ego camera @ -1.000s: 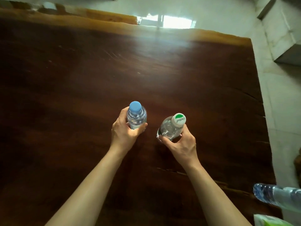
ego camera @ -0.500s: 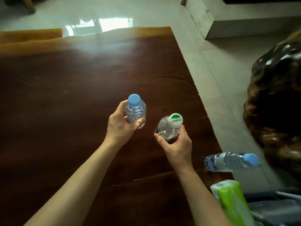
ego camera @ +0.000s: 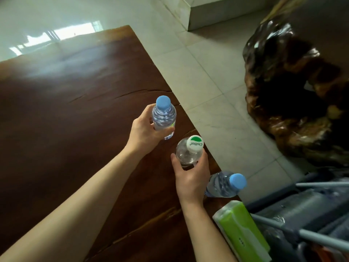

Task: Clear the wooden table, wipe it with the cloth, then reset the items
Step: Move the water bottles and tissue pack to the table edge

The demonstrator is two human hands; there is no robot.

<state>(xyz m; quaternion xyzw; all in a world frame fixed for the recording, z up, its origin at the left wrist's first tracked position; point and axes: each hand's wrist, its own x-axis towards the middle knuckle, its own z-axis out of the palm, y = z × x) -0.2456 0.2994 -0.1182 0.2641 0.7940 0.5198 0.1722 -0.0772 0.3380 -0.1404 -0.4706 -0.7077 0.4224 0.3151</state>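
My left hand [ego camera: 144, 132] grips a clear water bottle with a blue cap [ego camera: 163, 115], held upright over the dark wooden table [ego camera: 66, 114] near its right edge. My right hand [ego camera: 190, 176] holds a second clear bottle with a white and green cap [ego camera: 189, 153], just right of and nearer than the first. A third bottle with a blue cap [ego camera: 224, 184] lies on its side at the table's right edge, beside my right hand. A green and white tissue pack [ego camera: 243, 231] rests at the near right corner. No cloth is visible.
Pale floor tiles [ego camera: 207, 76] run along the table's right side. A large dark gnarled wooden stump [ego camera: 294, 87] stands on the floor at right. A grey metal-framed chair or cart [ego camera: 309, 214] sits at the bottom right. A white step [ego camera: 217, 16] lies at the far top.
My view has swung to the right, bringing the table's right edge, the floor and the stump into sight. Both hands have carried their bottles toward that edge, close to the lying bottle.
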